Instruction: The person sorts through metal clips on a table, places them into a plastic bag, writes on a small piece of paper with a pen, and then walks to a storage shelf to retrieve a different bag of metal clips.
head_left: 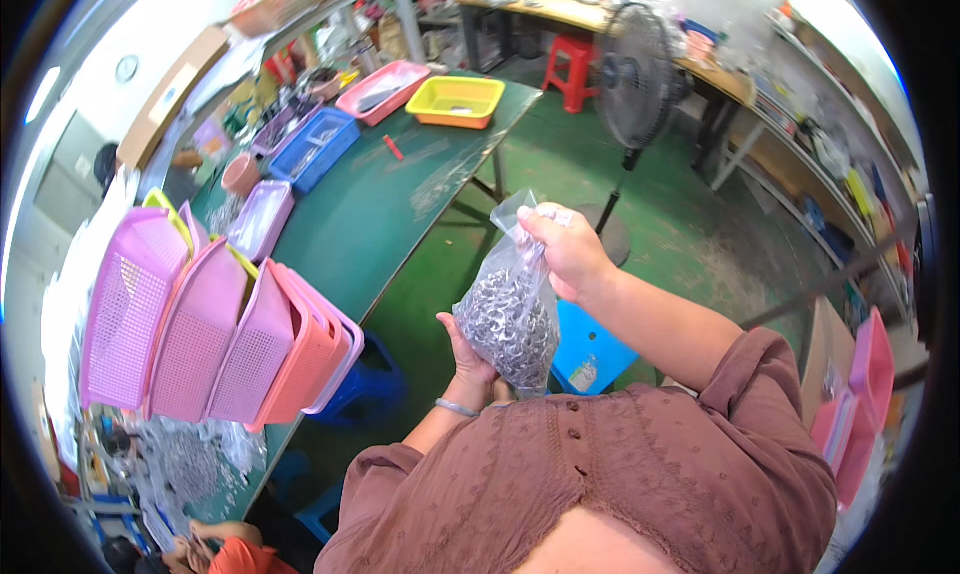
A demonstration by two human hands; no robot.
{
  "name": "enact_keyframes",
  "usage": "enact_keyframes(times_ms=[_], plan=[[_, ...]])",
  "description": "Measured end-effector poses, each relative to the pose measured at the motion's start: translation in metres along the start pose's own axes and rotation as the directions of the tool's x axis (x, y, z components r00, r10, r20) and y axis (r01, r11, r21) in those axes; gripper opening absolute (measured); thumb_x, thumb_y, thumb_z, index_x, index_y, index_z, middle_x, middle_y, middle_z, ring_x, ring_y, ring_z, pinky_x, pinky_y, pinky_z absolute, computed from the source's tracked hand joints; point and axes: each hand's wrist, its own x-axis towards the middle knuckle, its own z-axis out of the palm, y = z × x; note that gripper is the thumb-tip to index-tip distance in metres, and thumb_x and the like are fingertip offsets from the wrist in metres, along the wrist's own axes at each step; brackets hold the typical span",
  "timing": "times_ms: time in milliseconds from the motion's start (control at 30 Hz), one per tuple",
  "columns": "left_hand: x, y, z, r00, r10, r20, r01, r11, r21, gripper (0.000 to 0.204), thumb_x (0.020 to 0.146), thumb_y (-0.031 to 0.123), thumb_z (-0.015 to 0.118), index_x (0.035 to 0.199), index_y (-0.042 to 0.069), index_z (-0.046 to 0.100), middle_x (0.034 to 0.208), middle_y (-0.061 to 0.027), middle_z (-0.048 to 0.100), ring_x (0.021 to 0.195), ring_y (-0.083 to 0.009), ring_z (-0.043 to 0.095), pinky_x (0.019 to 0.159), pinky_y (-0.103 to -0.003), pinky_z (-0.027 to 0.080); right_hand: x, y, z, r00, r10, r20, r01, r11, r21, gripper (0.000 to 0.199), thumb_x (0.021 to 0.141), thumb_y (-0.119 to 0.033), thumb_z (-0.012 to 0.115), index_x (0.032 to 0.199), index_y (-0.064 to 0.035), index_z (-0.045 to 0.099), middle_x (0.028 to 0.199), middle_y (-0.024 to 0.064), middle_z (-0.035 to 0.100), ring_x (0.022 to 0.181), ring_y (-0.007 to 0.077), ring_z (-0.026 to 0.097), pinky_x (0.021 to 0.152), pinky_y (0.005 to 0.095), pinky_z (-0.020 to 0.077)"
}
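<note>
A clear plastic bag full of small silvery, curved metal pieces hangs upright in front of me. Its gathered top is gripped in my right hand, with the fingers closed round the plastic. My left hand supports the bag's lower left side, palm against it and thumb pointing up. The fingers of that hand are mostly hidden behind the bag. A bangle circles my left wrist. Just behind the bag, to its right, is a blue plastic stool.
Left, a green table carries stacked pink and orange baskets, a blue tray, a yellow tray and a heap of metal pieces. A standing fan and red stool stand ahead. Another person sits at lower left.
</note>
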Motion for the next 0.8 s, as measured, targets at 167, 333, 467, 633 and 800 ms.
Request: enact_keyframes(times_ms=[167, 333, 467, 633, 800], plan=[[0.052, 0.073, -0.039, 0.964, 0.237, -0.121, -0.242, 0.97, -0.029, 0.081, 0.073, 0.071, 0.036, 0.122, 0.006, 0.042, 0.121, -0.0115, 0.048, 0.108, -0.0301, 0.047, 0.091, -0.046, 0.038, 0.125, 0.048, 0.041, 0.99, 0.111, 0.086, -0.089, 0.97, -0.226, 0.013, 0.082, -0.015, 0.056, 0.077, -0.0026, 0.056, 0.07, 0.0052, 0.056, 0.059, 0.012, 0.051, 0.055, 0.0241, 0.0408], [0.109, 0.155, -0.062, 0.82, 0.395, -0.414, -0.421, 0.907, 0.031, 0.063, 0.078, 0.057, 0.039, 0.117, 0.009, 0.048, 0.117, -0.0106, 0.051, 0.105, -0.0307, 0.048, 0.091, -0.047, 0.038, 0.253, 0.116, 0.064, 0.935, 0.269, 0.233, -0.185, 0.927, -0.327, 0.007, 0.075, -0.007, 0.058, 0.076, -0.0003, 0.059, 0.068, 0.0068, 0.058, 0.06, 0.0158, 0.055, 0.053, 0.0302, 0.0449], [0.143, 0.211, -0.123, 0.737, 0.439, -0.514, -0.528, 0.848, -0.033, 0.059, 0.078, 0.049, 0.038, 0.119, 0.007, 0.045, 0.119, -0.0121, 0.048, 0.107, -0.0319, 0.047, 0.092, -0.047, 0.037, 0.28, 0.186, 0.076, 0.913, 0.31, 0.266, -0.12, 0.827, -0.549, 0.024, 0.076, -0.014, 0.058, 0.097, -0.0021, 0.057, 0.084, 0.009, 0.06, 0.076, 0.0165, 0.054, 0.068, 0.0316, 0.0451], [0.18, 0.233, -0.075, 0.563, 0.431, -0.705, -0.592, 0.805, 0.019, 0.062, 0.08, 0.05, 0.031, 0.122, 0.007, 0.043, 0.123, -0.0123, 0.045, 0.111, -0.0339, 0.044, 0.092, -0.048, 0.037, 0.279, 0.176, 0.003, 0.853, 0.521, 0.036, -0.252, 0.473, -0.844, 0.041, 0.076, -0.017, 0.061, 0.112, -0.001, 0.051, 0.103, 0.0131, 0.057, 0.089, 0.021, 0.055, 0.076, 0.0306, 0.0455], [0.202, 0.247, -0.054, 0.543, 0.428, -0.722, -0.597, 0.802, 0.025, 0.057, 0.08, 0.044, 0.034, 0.119, 0.005, 0.045, 0.121, -0.012, 0.048, 0.108, -0.031, 0.048, 0.09, -0.042, 0.041, 0.279, 0.161, -0.076, 0.777, 0.578, -0.248, -0.537, 0.404, -0.741, 0.028, 0.077, -0.016, 0.059, 0.102, -0.0028, 0.056, 0.085, 0.0091, 0.059, 0.071, 0.0184, 0.057, 0.059, 0.0309, 0.0482]])
